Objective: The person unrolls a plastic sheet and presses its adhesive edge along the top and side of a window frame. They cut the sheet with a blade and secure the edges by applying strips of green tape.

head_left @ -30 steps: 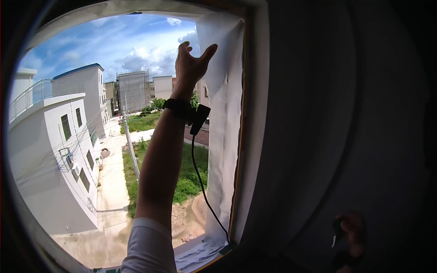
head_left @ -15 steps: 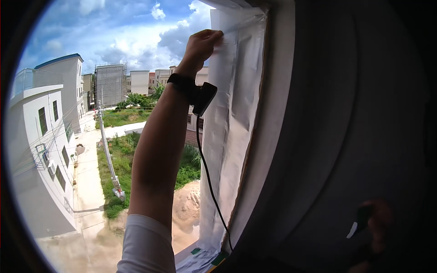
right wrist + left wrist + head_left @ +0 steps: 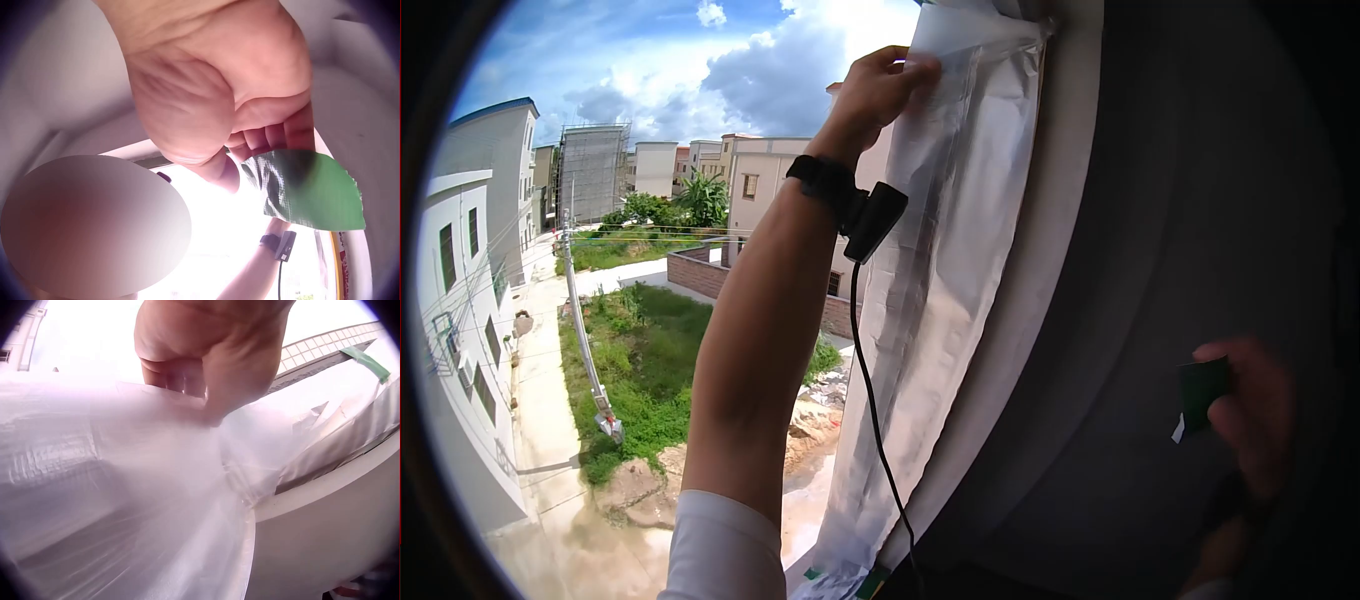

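My left hand point(image 3: 880, 95) is raised high at the window and pinches the outer edge of a clear plastic sheet point(image 3: 950, 230). In the left wrist view, the thumb and fingers of this hand point(image 3: 215, 350) close over the edge of the crinkled sheet point(image 3: 125, 506). The sheet hangs down along the right side of the opening. At the lower right, in shadow, my right hand point(image 3: 1260, 410) holds a short piece of green tape point(image 3: 1203, 392). The right wrist view shows that tape point(image 3: 322, 194) at the fingertips, with a torn, jagged far end.
A pale window frame point(image 3: 1050, 230) borders the sheet, beside a dark wall point(image 3: 1200, 200). Green tape point(image 3: 870, 582) lies at the bottom corner, and another green strip point(image 3: 367, 364) sticks near the top. A black cable point(image 3: 868, 390) hangs from my left wrist camera. Outside is a drop to the ground.
My left hand was spread beside the sheet; now it grips the sheet's edge and draws it outward. My right hand has risen with the green tape. The head view has turned right.
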Demonstrator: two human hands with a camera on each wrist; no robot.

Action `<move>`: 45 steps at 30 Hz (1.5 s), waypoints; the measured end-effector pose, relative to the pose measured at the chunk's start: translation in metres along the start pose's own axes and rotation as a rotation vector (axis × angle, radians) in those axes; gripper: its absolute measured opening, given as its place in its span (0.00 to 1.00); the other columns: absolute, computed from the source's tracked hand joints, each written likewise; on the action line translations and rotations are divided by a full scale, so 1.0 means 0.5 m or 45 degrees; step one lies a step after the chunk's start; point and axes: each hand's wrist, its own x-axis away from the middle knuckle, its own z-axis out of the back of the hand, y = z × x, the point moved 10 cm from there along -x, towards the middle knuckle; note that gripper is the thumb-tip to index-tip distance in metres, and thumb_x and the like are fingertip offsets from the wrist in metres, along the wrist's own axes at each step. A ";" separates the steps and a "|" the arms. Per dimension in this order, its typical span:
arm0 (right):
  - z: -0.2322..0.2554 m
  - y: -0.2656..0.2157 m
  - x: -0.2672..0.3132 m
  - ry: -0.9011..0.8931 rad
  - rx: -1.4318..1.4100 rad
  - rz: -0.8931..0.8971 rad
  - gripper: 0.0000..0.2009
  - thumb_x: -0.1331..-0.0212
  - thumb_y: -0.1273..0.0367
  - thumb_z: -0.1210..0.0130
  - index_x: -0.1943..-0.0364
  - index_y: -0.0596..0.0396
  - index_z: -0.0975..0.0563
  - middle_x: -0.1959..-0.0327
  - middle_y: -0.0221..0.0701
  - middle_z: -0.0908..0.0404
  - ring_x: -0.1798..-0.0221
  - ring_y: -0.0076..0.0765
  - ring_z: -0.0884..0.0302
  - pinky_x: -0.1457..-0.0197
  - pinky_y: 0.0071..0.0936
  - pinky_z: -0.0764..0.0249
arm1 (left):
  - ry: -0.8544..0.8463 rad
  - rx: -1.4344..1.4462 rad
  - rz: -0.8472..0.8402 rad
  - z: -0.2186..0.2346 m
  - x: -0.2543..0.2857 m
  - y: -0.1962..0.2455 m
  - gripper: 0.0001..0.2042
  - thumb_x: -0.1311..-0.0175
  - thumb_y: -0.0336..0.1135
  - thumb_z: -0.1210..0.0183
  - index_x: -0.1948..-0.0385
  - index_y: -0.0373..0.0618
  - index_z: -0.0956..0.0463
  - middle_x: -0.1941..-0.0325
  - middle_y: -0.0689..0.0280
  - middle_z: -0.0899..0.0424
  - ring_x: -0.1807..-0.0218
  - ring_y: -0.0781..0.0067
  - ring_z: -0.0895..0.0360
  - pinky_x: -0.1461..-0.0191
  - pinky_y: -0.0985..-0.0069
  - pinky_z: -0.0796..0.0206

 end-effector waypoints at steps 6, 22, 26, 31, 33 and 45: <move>-0.062 -0.040 -0.076 -0.225 0.148 0.082 0.16 0.40 0.71 0.43 0.50 0.65 0.25 0.68 0.29 0.21 0.67 0.19 0.24 0.63 0.20 0.28 | -0.020 -0.144 -0.049 -0.013 -0.018 0.019 0.19 0.34 0.45 0.37 0.53 0.35 0.19 0.61 0.67 0.17 0.60 0.78 0.24 0.55 0.77 0.30; -0.153 -0.103 -0.205 -0.502 0.150 0.333 0.15 0.33 0.73 0.53 0.45 0.66 0.27 0.64 0.29 0.19 0.63 0.17 0.24 0.59 0.18 0.27 | 0.076 -0.030 -0.032 -0.006 -0.027 -0.005 0.14 0.34 0.43 0.37 0.68 0.39 0.17 0.74 0.73 0.19 0.74 0.84 0.28 0.67 0.82 0.34; -0.158 -0.135 -0.241 -0.417 0.254 0.383 0.17 0.34 0.71 0.53 0.42 0.60 0.27 0.59 0.27 0.20 0.63 0.15 0.25 0.58 0.17 0.26 | 0.193 -0.247 -0.086 -0.001 -0.020 0.002 0.17 0.34 0.43 0.38 0.62 0.34 0.16 0.73 0.69 0.18 0.72 0.81 0.27 0.66 0.79 0.33; -0.174 -0.158 -0.287 -0.454 0.379 0.381 0.19 0.33 0.70 0.54 0.39 0.60 0.30 0.57 0.27 0.21 0.62 0.13 0.26 0.61 0.14 0.27 | 0.306 -0.252 -0.104 0.015 -0.040 -0.032 0.12 0.39 0.39 0.36 0.66 0.38 0.15 0.70 0.60 0.13 0.69 0.68 0.18 0.58 0.71 0.27; -0.186 -0.165 -0.309 -0.470 0.382 0.420 0.20 0.33 0.69 0.55 0.38 0.60 0.31 0.54 0.27 0.22 0.60 0.14 0.24 0.60 0.16 0.24 | 0.383 -0.384 -0.118 0.020 -0.021 -0.016 0.11 0.40 0.39 0.36 0.66 0.39 0.15 0.69 0.58 0.13 0.67 0.64 0.16 0.57 0.69 0.27; -0.344 -0.262 -0.555 -0.415 0.648 0.552 0.14 0.38 0.76 0.53 0.49 0.65 0.25 0.67 0.35 0.18 0.67 0.26 0.25 0.64 0.27 0.28 | 0.419 -0.368 -0.267 0.028 -0.029 0.001 0.15 0.46 0.43 0.35 0.73 0.37 0.18 0.73 0.56 0.14 0.68 0.58 0.17 0.59 0.66 0.28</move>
